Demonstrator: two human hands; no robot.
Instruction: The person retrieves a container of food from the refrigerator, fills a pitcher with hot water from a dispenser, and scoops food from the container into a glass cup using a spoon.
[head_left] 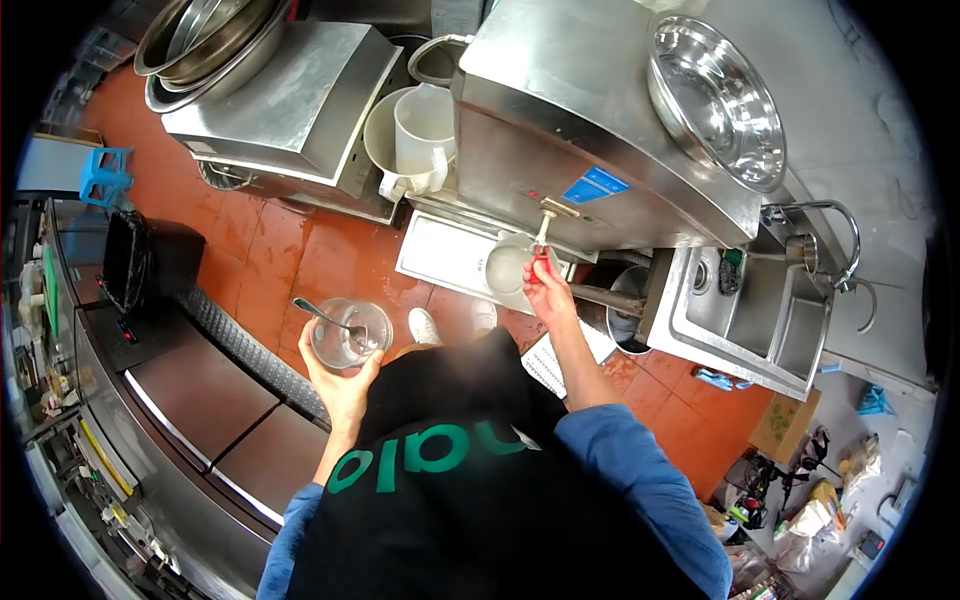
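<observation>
And here's the wearer in a black apron (450, 530) with green lettering (405, 458) across it and one whitish mark at the edge, blue long sleeves (645, 475) bunched on the forearms, white shoes (424, 326) down below, both hands bare.

From the person (440, 500), a hand could pass over the tiled floor (320, 250) toward 11 o'clock; the steel cabinet (500, 165) blocks 1 o'clock, the sink (668, 310) 3, the bin (175, 258) 10, the counter (200, 400) 9.

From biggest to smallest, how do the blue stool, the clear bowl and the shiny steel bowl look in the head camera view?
1. Shiny steel bowl
2. Clear bowl, in the left hand
</observation>
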